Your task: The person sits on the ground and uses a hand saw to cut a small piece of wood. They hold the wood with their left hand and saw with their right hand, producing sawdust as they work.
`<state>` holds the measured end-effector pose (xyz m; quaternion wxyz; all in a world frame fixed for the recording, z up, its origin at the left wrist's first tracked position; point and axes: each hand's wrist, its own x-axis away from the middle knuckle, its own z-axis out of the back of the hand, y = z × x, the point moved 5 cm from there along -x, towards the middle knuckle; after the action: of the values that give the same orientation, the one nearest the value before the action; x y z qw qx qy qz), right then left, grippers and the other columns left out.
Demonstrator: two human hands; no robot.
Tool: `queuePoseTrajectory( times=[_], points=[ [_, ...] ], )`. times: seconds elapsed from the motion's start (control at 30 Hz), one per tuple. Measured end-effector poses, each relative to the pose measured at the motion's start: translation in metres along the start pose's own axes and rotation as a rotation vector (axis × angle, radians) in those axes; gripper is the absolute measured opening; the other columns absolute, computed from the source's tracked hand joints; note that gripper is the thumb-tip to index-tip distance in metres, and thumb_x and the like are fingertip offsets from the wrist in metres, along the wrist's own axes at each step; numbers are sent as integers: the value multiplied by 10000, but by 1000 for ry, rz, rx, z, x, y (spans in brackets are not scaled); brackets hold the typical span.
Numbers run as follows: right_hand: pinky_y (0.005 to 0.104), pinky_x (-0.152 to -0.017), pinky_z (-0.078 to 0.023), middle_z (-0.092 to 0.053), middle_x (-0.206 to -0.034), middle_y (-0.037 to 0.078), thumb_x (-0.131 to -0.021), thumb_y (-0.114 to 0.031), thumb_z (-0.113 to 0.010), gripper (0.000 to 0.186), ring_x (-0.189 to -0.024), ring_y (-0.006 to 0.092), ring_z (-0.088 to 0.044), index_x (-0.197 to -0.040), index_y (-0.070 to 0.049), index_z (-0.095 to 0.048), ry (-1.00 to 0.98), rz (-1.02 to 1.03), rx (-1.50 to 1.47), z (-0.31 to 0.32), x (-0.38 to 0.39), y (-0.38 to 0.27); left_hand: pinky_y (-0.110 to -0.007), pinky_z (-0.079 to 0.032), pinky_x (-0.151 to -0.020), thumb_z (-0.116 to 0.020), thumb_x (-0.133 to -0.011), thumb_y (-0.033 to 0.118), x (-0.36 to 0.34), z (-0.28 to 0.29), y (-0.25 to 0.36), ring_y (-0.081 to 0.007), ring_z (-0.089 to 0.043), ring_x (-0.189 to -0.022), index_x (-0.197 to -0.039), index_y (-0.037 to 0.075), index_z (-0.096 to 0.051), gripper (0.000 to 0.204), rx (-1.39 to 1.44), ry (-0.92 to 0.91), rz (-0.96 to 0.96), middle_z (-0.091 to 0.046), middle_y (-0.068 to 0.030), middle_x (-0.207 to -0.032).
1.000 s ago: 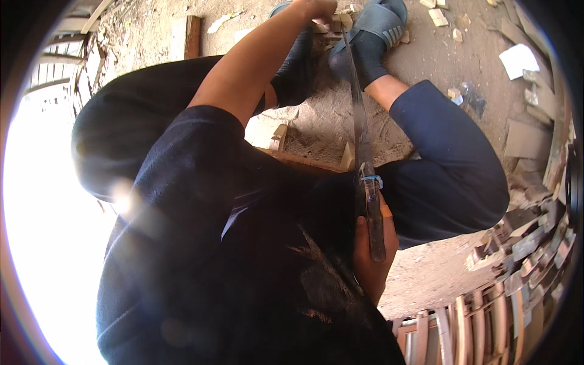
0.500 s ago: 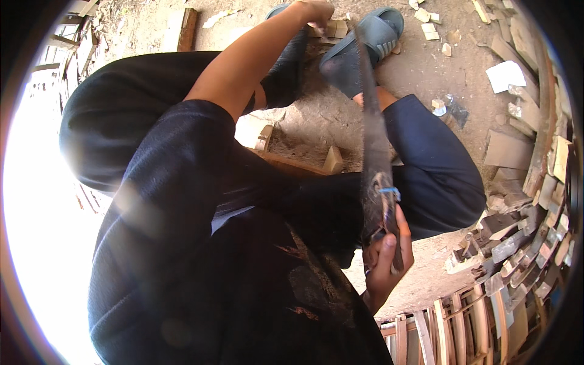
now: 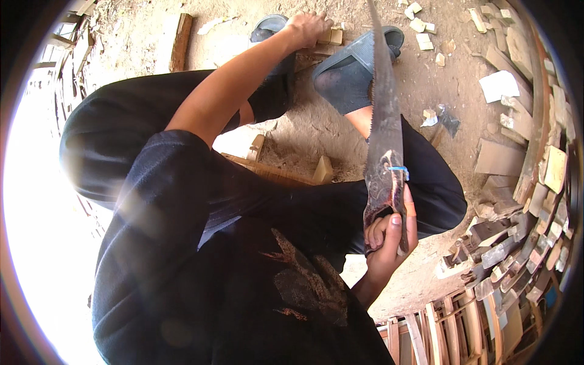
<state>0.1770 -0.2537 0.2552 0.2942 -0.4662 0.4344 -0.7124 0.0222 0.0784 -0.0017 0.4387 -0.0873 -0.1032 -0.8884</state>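
My right hand [image 3: 387,238] is wrapped round the dark, worn handle of a handsaw [image 3: 385,115], with a finger stretched along its side. A blue tie circles the saw where blade meets handle. The toothed blade points away from me, up past my right foot, its tip at the upper edge of the view. My left hand [image 3: 308,28] reaches far forward between my feet, its fingers curled at a small pale wood block [image 3: 332,37]. Part of that block is hidden by the hand. The blade stands to the right of the block, apart from it.
Grey slides [image 3: 353,53] are on my feet, beside the block. A wooden plank [image 3: 180,42] lies far left. Offcuts [image 3: 420,25] and a white sheet [image 3: 499,86] lie on the dirt floor. Stacked wood scraps [image 3: 517,243] line the right side. A wooden board [image 3: 274,173] lies below my legs.
The saw has swung slightly rightward and upward, and its blade now turns more of its flat side to view. My left hand appears lower and slightly further left, still near the block.
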Motion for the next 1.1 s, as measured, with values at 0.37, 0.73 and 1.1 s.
queuePoseTrajectory(
  times=[0.37, 0.73, 1.1],
  points=[
    [184, -492, -300, -536, -718, -32, -984, -205, -579, 513, -546, 23, -404, -1441, 5, -478, -25, -128, 78, -15, -4, 15, -436, -552, -873, -824, -726, 275, -15, 7, -1, -339, -675, -1020, -1111, 30, -650, 488, 243, -161, -117, -699, -177, -1043],
    [209, -621, -393, -595, -820, -2, -991, -185, -567, 474, -678, 54, -478, -1408, 31, -509, -47, -157, 163, -13, 2, 24, -439, -561, -871, -792, -736, 228, -14, -6, -4, -348, -677, -1052, -1074, 52, -696, 393, 135, -236, -86, -716, -166, -1070],
    [221, -657, -426, -633, -889, 33, -987, -149, -562, 452, -721, 69, -518, -1401, 26, -516, -67, -162, 177, -18, 8, 21, -433, -558, -890, -838, -711, 299, -4, -5, -7, -335, -677, -1058, -1084, 65, -696, 462, 159, -180, -19, -709, -159, -1099]
  ],
)
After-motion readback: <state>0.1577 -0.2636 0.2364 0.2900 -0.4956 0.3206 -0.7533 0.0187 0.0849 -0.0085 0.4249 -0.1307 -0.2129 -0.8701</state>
